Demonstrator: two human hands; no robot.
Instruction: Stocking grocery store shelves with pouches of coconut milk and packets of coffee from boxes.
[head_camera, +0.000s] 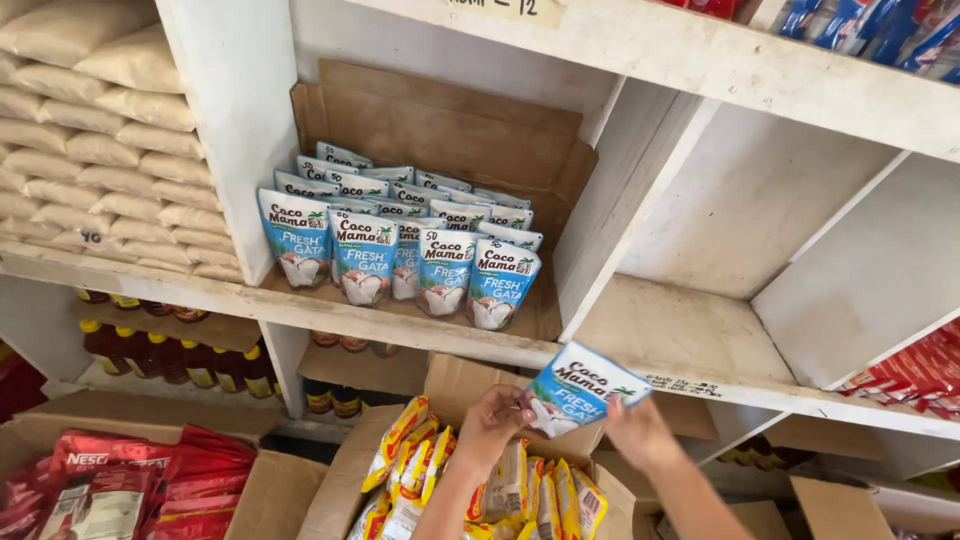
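Both bare forearms raised from the lower edge, converging toward the middle. Left hand (492, 420) curled, knuckles up, fingertips pinched together. Right hand (637, 430) seen from the back, wrist bent, fingers closed in a grip, thumb hidden.

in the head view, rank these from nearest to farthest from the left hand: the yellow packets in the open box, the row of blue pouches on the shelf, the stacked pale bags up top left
1. Yellow packets in the open box, right beside and below the left hand.
2. Row of blue pouches standing on the shelf above the hand.
3. Stacked pale bags in the upper left compartment, farthest.
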